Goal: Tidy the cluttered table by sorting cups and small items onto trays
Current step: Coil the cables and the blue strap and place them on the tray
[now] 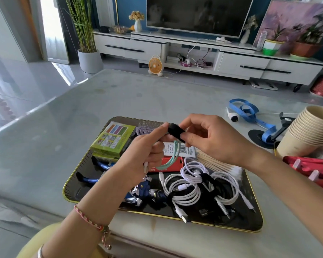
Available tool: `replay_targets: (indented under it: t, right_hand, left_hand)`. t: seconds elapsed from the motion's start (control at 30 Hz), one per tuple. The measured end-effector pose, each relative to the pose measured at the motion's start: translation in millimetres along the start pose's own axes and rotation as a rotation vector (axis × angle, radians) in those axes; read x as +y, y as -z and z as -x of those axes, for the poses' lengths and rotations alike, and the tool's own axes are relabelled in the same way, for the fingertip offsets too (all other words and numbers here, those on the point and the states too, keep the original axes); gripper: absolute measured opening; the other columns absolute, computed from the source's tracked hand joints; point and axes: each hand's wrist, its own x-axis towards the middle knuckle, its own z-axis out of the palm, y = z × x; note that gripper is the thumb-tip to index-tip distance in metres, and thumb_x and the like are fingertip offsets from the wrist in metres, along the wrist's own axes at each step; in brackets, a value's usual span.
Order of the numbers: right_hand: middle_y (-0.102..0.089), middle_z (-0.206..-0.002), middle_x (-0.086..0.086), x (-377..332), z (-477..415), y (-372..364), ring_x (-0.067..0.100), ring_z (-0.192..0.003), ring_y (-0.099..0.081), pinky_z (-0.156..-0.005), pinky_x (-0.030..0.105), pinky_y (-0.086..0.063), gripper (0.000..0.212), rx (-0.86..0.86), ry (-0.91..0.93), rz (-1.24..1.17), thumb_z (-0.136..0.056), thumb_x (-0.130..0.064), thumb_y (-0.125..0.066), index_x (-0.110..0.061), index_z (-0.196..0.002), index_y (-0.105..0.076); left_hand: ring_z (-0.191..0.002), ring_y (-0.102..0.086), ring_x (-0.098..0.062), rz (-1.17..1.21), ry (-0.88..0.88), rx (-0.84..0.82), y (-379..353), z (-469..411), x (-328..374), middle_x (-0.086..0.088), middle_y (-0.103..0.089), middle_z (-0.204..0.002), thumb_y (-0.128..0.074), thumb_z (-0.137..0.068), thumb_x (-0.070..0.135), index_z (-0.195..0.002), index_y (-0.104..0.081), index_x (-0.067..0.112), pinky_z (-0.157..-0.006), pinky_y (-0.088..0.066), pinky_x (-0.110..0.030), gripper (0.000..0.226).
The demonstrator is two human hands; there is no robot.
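Note:
A black tray with a gold rim [71,180] lies on the table in front of me. Above it my left hand [142,155] grips a coiled mint-green cable [172,157], its white plug hanging below the fingers. My right hand [213,140] pinches a black strap [175,131] that wraps the top of that coil. In the tray lie coiled white cables [185,190], a green box [113,139], a blue toy figure [144,192], a red box [171,163], a purple comb [145,128] and cotton swabs [218,162].
A stack of beige paper cups [306,131] lies on its side at the right. Beside it are a blue tape measure [250,112], a black phone stand [268,135], a white thermometer [232,116] and red packets [309,169]. The table [101,101] reaches back toward a TV cabinet.

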Motion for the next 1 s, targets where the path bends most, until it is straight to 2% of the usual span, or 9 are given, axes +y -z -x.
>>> replay_targets:
  t: [0.13,0.23,0.33,0.43,0.5,0.67,0.73,0.83,1.0]
  right_hand:
    - [-0.057,-0.064,0.015,-1.0,1.0,1.5,0.01,-0.053,-0.041,-0.052,0.022,-0.033,0.004,-0.045,-0.02,0.018,-0.086,-0.016,-0.064,-0.015,-0.088,-0.067]
    - [-0.059,-0.062,0.004,-1.7,1.1,-0.5,0.005,-0.052,-0.044,-0.051,0.016,-0.035,0.004,-0.091,-0.06,0.006,-0.085,-0.014,-0.065,-0.013,-0.085,-0.068]
    - [-0.067,-0.069,0.005,-4.3,1.3,-4.6,0.018,-0.058,-0.058,-0.055,0.026,-0.045,0.009,-0.129,-0.088,-0.068,-0.086,-0.019,-0.064,-0.013,-0.088,-0.07]
    - [-0.059,-0.066,0.005,-8.6,2.5,-8.8,0.013,-0.045,-0.046,-0.041,0.021,-0.036,0.03,-0.195,-0.195,-0.343,-0.087,-0.037,-0.055,-0.01,-0.092,-0.068]
    - [-0.06,-0.071,0.003,-9.4,1.1,-14.2,0.009,-0.043,-0.039,-0.04,0.019,-0.026,0.041,-0.233,-0.319,-0.575,-0.087,-0.045,-0.047,-0.009,-0.093,-0.067]
    - [-0.06,-0.072,-0.001,-8.5,0.2,-26.7,0.003,-0.039,-0.032,-0.037,0.015,-0.017,0.022,-0.236,-0.456,-0.783,-0.095,-0.022,-0.046,-0.01,-0.09,-0.063]
    - [-0.057,-0.072,0.001,-12.1,-0.7,-29.0,0.003,-0.037,-0.031,-0.034,0.014,-0.018,0.017,-0.174,-0.464,-0.75,-0.093,-0.017,-0.046,-0.008,-0.087,-0.06]
    - [-0.059,-0.067,0.002,-9.2,-6.2,-28.5,0.004,-0.035,-0.032,-0.032,0.014,-0.023,0.017,0.047,-0.558,-0.737,-0.09,-0.018,-0.051,-0.011,-0.077,-0.058]
    - [-0.063,-0.067,0.005,10.0,-14.1,-5.1,0.008,-0.039,-0.038,-0.031,0.014,-0.025,0.019,0.437,-0.684,-1.032,-0.093,-0.014,-0.044,-0.012,-0.076,-0.05]
  left_hand:
    - [-0.032,-0.015,-0.004,0.057,-0.026,0.006,3.3,-2.1,0.6,0.01,-0.02,-0.042,-0.063,-0.071,0.031,-0.073,-0.055,0.013,-0.035,-0.013,-0.017,0.019]
    - [-0.03,-0.018,-0.003,0.093,-0.074,0.065,4.9,-4.7,-1.5,0.01,-0.023,-0.039,-0.065,-0.065,0.02,-0.059,-0.048,0.016,-0.033,-0.012,-0.017,0.018]
    - [-0.03,-0.018,-0.003,0.085,-0.121,0.107,4.5,-3.5,-1.2,0.009,-0.024,-0.039,-0.065,-0.064,0.019,-0.054,-0.047,0.017,-0.034,-0.012,-0.018,0.02]
    - [-0.034,-0.021,-0.005,-0.035,-0.198,0.192,0.0,0.2,-1.2,0.008,-0.028,-0.041,-0.065,-0.078,0.013,-0.055,-0.048,0.017,-0.035,-0.017,-0.017,0.029]
    - [-0.036,-0.023,-0.006,-0.125,-0.273,0.282,-4.2,1.4,-2.7,0.008,-0.032,-0.042,-0.063,-0.084,0.012,-0.057,-0.048,0.015,-0.036,-0.022,-0.017,0.032]
    - [-0.048,-0.039,-0.011,-0.31,-0.466,0.43,-8.3,2.4,-4.5,0.005,-0.049,-0.05,-0.067,-0.081,0.015,-0.064,-0.062,0.011,-0.051,-0.033,-0.025,0.019]
    - [-0.047,-0.037,-0.011,-0.329,-0.486,0.431,-8.9,4.5,-3.2,0.005,-0.047,-0.049,-0.068,-0.081,0.016,-0.065,-0.063,0.01,-0.05,-0.032,-0.025,0.018]
    - [-0.039,-0.026,-0.007,-0.193,-0.442,0.331,-6.0,7.6,2.4,0.011,-0.035,-0.041,-0.066,-0.081,0.014,-0.055,-0.054,0.017,-0.041,-0.025,-0.019,0.029]
    - [-0.036,-0.02,-0.005,-0.071,-0.394,0.24,1.9,11.2,9.8,0.012,-0.027,-0.04,-0.064,-0.078,0.016,-0.039,-0.043,0.024,-0.036,-0.023,-0.015,0.045]
